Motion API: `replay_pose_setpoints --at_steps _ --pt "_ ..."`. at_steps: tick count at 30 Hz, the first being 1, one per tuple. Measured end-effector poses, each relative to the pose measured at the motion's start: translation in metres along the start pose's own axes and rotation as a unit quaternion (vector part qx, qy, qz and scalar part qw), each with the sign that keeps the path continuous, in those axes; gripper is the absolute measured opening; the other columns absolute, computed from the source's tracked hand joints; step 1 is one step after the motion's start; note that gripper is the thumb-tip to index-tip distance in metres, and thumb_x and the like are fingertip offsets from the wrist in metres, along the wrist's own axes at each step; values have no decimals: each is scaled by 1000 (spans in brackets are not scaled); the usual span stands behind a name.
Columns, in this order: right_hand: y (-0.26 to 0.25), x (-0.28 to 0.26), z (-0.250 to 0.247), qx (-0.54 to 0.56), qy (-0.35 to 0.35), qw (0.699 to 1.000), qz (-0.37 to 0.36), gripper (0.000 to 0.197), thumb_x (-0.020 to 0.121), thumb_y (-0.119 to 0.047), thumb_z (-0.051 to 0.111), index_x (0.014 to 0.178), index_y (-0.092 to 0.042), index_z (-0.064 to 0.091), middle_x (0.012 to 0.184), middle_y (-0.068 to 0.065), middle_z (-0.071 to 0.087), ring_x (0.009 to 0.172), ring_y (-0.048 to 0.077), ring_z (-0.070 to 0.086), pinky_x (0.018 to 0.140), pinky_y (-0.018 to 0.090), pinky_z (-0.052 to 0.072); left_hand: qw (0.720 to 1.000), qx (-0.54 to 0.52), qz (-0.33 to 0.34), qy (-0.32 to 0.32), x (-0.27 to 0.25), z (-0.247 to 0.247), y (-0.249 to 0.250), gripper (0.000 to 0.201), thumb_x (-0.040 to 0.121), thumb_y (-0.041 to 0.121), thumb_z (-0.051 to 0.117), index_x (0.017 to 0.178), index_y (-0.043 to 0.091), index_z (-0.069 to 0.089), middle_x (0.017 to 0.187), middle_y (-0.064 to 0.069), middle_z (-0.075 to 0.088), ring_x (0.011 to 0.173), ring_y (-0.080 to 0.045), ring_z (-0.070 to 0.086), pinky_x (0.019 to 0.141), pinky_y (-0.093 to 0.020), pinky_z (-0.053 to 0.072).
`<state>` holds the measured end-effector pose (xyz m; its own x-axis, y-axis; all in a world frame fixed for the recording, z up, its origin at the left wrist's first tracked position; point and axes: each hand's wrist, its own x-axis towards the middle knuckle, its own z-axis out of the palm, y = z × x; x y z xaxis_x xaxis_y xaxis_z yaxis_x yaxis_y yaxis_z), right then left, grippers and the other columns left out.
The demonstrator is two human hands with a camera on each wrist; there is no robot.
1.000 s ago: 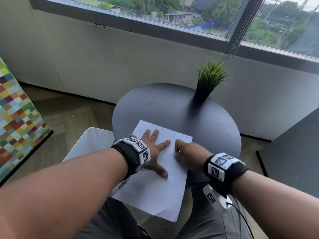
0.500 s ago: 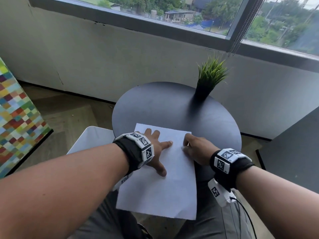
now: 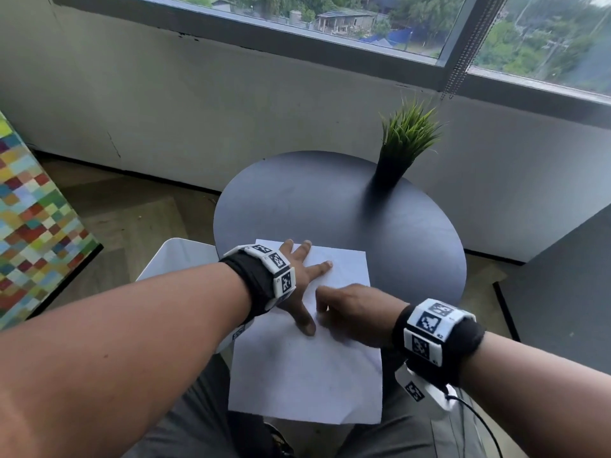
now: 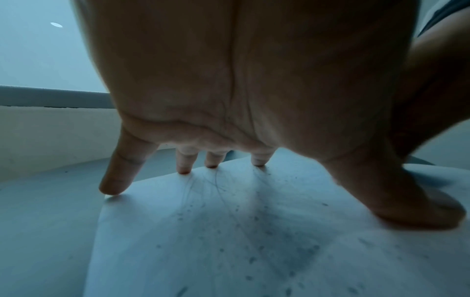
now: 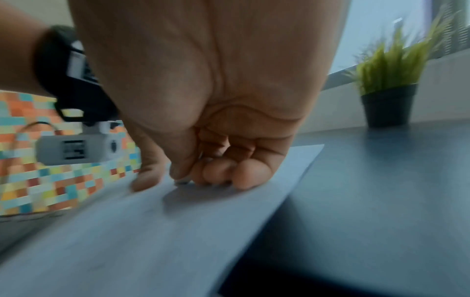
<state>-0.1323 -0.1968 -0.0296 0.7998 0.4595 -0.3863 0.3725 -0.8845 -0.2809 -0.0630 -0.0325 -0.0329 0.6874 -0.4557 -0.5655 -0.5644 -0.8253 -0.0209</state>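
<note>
A white sheet of paper (image 3: 307, 375) lies on the round dark table (image 3: 330, 200), and its near part overhangs the table's edge above my lap. My left hand (image 3: 299, 272) lies flat on the sheet's far left part with its fingers spread. The left wrist view shows the fingertips (image 4: 183, 170) and thumb pressing the paper (image 4: 229, 241). My right hand (image 3: 347, 309) rests on the middle of the sheet, close to my left thumb. In the right wrist view its fingers (image 5: 223, 172) are curled under, and thumb and knuckles touch the paper (image 5: 127, 231). Nothing shows in its grip.
A potted grass plant (image 3: 403, 143) stands at the table's far right side. A white seat (image 3: 175, 259) is left of the table, with a colourful chequered panel (image 3: 33, 226) beyond it. Another dark surface (image 3: 562, 292) is on the right. A wall and window lie behind.
The sheet has turned to lie squarer to me. My right hand has slid left from the sheet's right edge to its middle. My left hand has stayed pressed on it.
</note>
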Motion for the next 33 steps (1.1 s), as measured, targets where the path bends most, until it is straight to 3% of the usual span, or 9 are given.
replay_pose_setpoints --at_steps 5,8,11,16,18,21,26,28,33 --pt "38 13 -13 -21 97 984 151 17 95 -33 44 103 -18 43 95 13 57 84 34 55 68 36 45 1000 -2 0 -1 2 1 0 134 56 83 73 151 51 -16 165 -5 -22 151 -38 -14 114 -71 17" --pt "12 6 0 -41 62 995 66 20 96 -29 43 111 -15 42 97 13 60 83 33 53 67 36 40 1000 -8 5 -1 3 3 -1 135 55 83 73 151 51 -15 165 -6 -22 151 -39 -15 114 -70 18" --pt "1 0 5 -55 18 998 -3 13 95 -26 46 104 -17 42 92 10 60 80 31 50 65 37 43 1000 -7 6 -1 2 3 -2 135 55 84 73 152 50 -15 164 -5 -23 151 -39 -15 114 -71 18" --pt "30 13 -12 -26 91 986 140 18 95 -26 43 110 -16 42 96 13 57 86 33 54 68 35 44 1000 -10 3 -2 4 3 0 135 55 82 73 151 51 -16 164 -6 -23 150 -40 -16 114 -71 15" --pt "10 11 -5 -40 64 993 95 26 93 -20 46 117 -16 41 98 12 58 89 33 54 68 34 41 1000 -11 5 -1 5 4 -2 135 55 83 73 151 50 -15 164 -6 -23 150 -40 -16 114 -72 15" --pt "-14 5 10 -36 8 999 1 22 87 -17 53 106 -16 41 91 10 59 79 31 49 69 41 48 1000 -15 8 0 4 5 -3 135 55 84 72 151 50 -16 164 -5 -24 151 -39 -17 113 -73 15" --pt "28 7 -3 1 71 995 67 11 95 -34 47 97 -25 42 84 2 59 77 26 50 64 32 41 999 -36 14 26 0 12 -8 131 58 85 69 154 47 -12 165 1 -21 152 -31 -15 114 -71 11" --pt "35 4 -4 20 71 993 93 14 94 -38 48 90 -27 40 80 0 59 74 25 53 64 35 46 998 -49 4 44 1 18 -14 132 56 89 66 155 46 -10 166 5 -19 152 -26 -14 113 -72 8" --pt "27 15 -8 7 102 988 117 12 94 -34 46 96 -22 43 90 7 62 81 31 56 69 38 49 998 -55 6 42 3 21 -15 132 55 91 63 153 47 -12 164 8 -24 152 -28 -18 109 -75 6"
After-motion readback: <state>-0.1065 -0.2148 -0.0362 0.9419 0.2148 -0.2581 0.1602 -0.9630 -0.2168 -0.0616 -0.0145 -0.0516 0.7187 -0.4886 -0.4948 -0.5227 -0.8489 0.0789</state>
